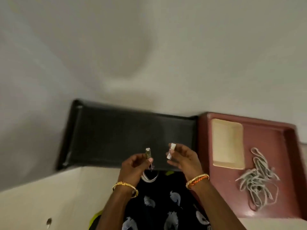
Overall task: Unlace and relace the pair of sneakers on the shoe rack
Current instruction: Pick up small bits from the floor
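Dim warm light, motion blur, wide-angle bending at edges

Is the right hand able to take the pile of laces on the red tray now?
Probably not at once: the right hand already pinches a small white piece. The laces lie uncovered on the red tray, so the path looks free.

Left hand (135,163) pinching small metal clip (148,153); right hand (183,157) pinching small white piece (171,151); black tray (116,131); maroon tray (265,163) holding grey laces (258,177), beige tray (228,143).
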The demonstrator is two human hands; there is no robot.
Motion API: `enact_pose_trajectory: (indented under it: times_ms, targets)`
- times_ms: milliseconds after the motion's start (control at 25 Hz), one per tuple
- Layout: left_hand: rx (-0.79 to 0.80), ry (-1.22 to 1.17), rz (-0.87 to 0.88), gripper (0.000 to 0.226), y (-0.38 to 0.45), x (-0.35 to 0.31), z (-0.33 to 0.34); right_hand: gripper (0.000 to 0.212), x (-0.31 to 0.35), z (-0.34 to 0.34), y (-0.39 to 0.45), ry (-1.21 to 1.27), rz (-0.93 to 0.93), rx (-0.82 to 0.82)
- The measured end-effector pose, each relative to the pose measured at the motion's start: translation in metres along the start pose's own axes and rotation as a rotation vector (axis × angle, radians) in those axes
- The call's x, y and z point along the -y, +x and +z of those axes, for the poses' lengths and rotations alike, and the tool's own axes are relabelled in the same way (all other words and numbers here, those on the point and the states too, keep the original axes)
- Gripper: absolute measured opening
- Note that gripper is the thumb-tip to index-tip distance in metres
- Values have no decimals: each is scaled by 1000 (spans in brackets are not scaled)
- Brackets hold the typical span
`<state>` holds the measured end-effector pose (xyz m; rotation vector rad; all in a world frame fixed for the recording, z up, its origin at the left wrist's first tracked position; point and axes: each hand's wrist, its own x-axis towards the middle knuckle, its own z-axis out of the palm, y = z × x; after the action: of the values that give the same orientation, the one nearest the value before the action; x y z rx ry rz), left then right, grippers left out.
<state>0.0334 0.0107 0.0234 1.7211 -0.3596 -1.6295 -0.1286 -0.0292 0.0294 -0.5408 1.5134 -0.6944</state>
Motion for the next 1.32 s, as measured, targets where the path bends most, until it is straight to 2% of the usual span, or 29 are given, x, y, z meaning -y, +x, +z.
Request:
enact_pose_trajectory:
  times_ms: [160,280,480,640,800,880,960,1080,1160,1320]
  targets:
    - [121,258,28,12,43,-8,130,14,25,-115,40,-202,-211,-423]
    - [160,503,105,15,66,-5,225,9,38,-185,76,-353,-213,-579]
    - [41,872,285,18,90,7,308,12,33,-220,119,-456,-169,-565]
    - [-80,1216,437,31,108,7,332,15,19,-214,148,-471,-212,-506]
    - [-81,1418,516,31,120,2,335,13,13,-209,168,-453,-208,-512]
    - [-105,1390,554,35,120,5,327,13,14,-208,172,-457,-230,-473]
    - [-128,1225,556,39,121,11,317,19,14,-208,173,-479,-259,-428]
    - [-108,978,525,23,118,20,301,23,11,-209,171,-383,-263,-406]
    - [-85,873,509,20,115,23,289,19,11,-210,164,-343,-282,-462]
    - [-85,796,592,9,101,24,251,12,21,-196,131,-349,-407,-666]
